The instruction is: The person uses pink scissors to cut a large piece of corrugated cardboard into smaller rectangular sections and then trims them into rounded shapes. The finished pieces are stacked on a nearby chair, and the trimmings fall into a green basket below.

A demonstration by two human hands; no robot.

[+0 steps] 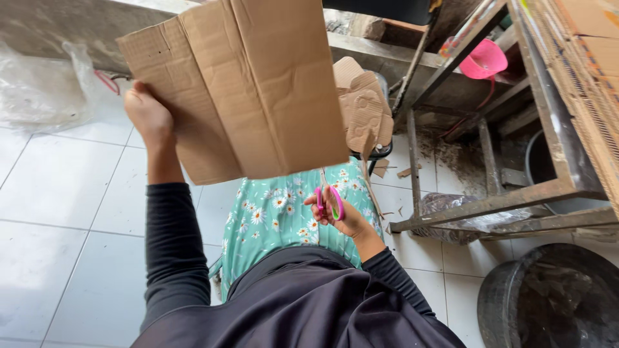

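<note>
Gripping its left edge, the left hand (147, 115) is clenched on the cardboard sheet (242, 87); light, stiff, easily creased, best held at edges; the scissors (329, 198) are grasped by the right hand (345, 216).

White tiled floor (58, 193): clear plastic bag (39, 90) at wall, cardboard scraps (406, 172) by rusty metal frame (490, 206), black tub (554, 303) at right.

To the left, the white tiled floor (64, 193) lies open as far as a clear plastic bag (39, 90) against the wall. The large cardboard sheet (245, 90) blocks the way straight ahead. On the right, a rusty metal frame (490, 200) and a dark round tub (554, 303) stand close, leaving only a narrow strip of floor beside the knee.
</note>
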